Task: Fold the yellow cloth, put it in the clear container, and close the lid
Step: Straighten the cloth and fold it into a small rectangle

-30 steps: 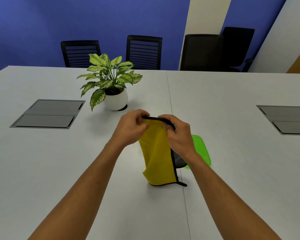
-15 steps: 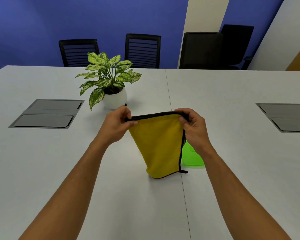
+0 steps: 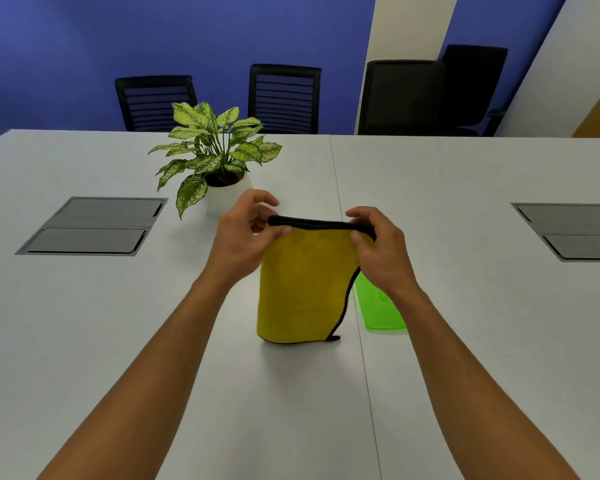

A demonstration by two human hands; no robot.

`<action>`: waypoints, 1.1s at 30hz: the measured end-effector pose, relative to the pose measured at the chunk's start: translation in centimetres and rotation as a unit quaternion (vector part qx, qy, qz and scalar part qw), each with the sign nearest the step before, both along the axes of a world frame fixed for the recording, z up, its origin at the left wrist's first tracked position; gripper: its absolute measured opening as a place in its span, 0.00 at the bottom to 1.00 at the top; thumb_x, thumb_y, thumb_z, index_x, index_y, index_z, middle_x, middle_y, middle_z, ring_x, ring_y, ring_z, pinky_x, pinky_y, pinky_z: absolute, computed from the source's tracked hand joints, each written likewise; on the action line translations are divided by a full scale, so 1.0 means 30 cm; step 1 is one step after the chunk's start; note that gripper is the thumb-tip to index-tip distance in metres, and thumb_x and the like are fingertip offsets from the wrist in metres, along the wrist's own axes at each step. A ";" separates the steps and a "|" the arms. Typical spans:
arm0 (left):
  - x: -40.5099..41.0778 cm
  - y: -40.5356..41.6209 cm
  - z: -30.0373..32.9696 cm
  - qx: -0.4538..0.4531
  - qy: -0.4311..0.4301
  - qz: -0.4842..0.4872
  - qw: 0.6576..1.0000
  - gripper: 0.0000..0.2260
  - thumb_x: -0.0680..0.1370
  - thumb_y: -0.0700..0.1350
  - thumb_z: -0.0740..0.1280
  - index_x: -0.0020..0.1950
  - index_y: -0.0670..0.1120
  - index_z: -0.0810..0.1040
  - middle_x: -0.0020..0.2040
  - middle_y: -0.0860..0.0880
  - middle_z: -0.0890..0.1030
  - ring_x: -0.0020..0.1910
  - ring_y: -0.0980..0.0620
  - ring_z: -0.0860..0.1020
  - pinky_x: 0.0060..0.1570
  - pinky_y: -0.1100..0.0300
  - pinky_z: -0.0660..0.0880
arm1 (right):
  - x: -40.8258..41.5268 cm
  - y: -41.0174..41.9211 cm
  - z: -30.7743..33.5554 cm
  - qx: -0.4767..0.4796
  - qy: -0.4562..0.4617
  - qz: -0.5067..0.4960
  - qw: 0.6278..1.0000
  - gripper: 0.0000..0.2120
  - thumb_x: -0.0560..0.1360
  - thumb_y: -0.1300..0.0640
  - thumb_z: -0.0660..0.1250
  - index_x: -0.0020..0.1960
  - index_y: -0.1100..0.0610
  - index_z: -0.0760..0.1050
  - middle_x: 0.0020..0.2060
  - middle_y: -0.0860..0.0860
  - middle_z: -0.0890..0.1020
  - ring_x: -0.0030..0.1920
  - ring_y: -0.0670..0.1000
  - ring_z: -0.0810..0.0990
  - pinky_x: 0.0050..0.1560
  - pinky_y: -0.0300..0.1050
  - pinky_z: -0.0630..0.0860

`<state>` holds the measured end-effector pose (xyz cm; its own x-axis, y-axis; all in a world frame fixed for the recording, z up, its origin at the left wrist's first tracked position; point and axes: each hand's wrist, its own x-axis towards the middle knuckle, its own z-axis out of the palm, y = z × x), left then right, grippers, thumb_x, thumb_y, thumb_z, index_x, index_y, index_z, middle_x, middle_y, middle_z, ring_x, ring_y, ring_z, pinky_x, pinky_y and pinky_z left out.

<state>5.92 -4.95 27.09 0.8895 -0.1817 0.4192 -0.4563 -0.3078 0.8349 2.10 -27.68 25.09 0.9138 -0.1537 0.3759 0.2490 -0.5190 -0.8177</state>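
A yellow cloth (image 3: 302, 285) with black trim hangs doubled over above the white table (image 3: 118, 323), its lower fold near the tabletop. My left hand (image 3: 243, 237) pinches the top left corner and my right hand (image 3: 381, 251) pinches the top right corner, both along the black top edge. A green lid (image 3: 378, 306) lies flat on the table just right of the cloth, partly behind my right wrist. The clear container itself is hidden from me.
A potted plant (image 3: 215, 168) in a white pot stands behind my left hand. Grey cable hatches sit in the table at the left (image 3: 90, 225) and the right (image 3: 575, 232). Several black chairs (image 3: 284, 97) line the far edge by a blue wall.
My hands pulled apart, spreading the cloth's top edge wide, then drew slightly closer. The cloth's lower part now hangs straighter and wider than a second ago.
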 end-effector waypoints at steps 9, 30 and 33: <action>-0.006 -0.102 -0.009 -0.002 -0.031 -0.016 0.999 0.20 0.71 0.39 0.73 0.47 0.61 0.69 0.40 0.52 0.81 0.40 0.53 0.79 0.43 0.66 0.76 | 0.023 0.124 0.058 -0.171 -0.046 0.096 0.980 0.15 0.78 0.46 0.61 0.60 0.52 0.75 0.52 0.50 0.81 0.51 0.51 0.79 0.49 0.54 0.77; -0.070 -0.042 -0.328 -0.047 0.245 -0.163 0.955 0.10 0.75 0.43 0.72 0.55 0.50 0.81 0.53 0.51 0.85 0.51 0.51 0.84 0.49 0.56 0.81 | 0.015 0.089 0.168 -0.269 -0.142 0.101 0.947 0.14 0.78 0.47 0.61 0.53 0.57 0.76 0.46 0.52 0.82 0.43 0.54 0.80 0.39 0.50 0.77; -0.095 -0.021 -0.431 -0.032 0.277 -0.148 0.949 0.09 0.74 0.43 0.73 0.53 0.49 0.83 0.52 0.51 0.85 0.50 0.51 0.84 0.50 0.54 0.81 | 0.019 0.063 0.198 -0.264 -0.164 0.086 0.946 0.14 0.78 0.48 0.62 0.53 0.58 0.76 0.46 0.54 0.82 0.43 0.55 0.80 0.40 0.47 0.76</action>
